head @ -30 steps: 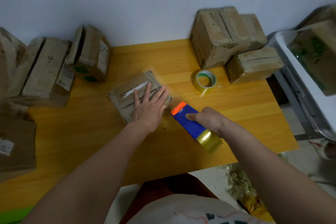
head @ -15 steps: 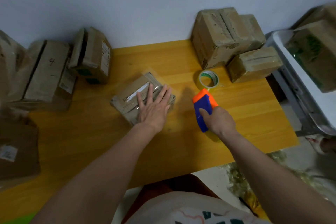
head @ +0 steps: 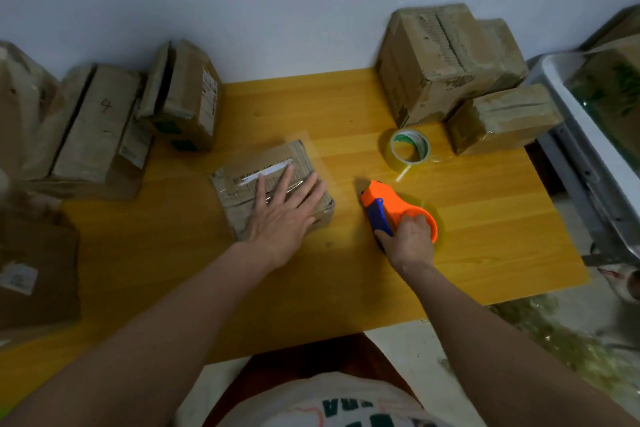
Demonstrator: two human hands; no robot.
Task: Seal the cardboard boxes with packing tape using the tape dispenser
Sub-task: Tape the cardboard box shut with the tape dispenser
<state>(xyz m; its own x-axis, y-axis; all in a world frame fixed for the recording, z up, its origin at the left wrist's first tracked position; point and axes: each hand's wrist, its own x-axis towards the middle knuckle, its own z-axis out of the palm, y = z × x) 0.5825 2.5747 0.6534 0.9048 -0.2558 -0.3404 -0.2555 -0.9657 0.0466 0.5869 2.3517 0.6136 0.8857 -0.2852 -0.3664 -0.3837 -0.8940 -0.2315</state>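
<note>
A small flat cardboard box (head: 242, 177) lies in the middle of the wooden table (head: 485, 225), with clear tape across its top that overhangs its far right corner. My left hand (head: 280, 215) presses flat on the box with fingers spread. To the right of the box, my right hand (head: 407, 241) grips the orange and blue tape dispenser (head: 391, 206), which points its orange nose toward the box and stands apart from it. A spare roll of clear tape (head: 408, 151) lies behind the dispenser.
Several cardboard boxes stand along the wall: a large box (head: 446, 59) and a smaller one (head: 502, 118) at the back right, others (head: 93, 128) at the back left. A brown package (head: 34, 263) sits at the left edge. A grey cart (head: 588, 156) stands right of the table.
My right hand has turned the dispenser from lying flat beside the box to its orange side up, and shifted it rightward away from the box. My left hand stays pressed on the box.
</note>
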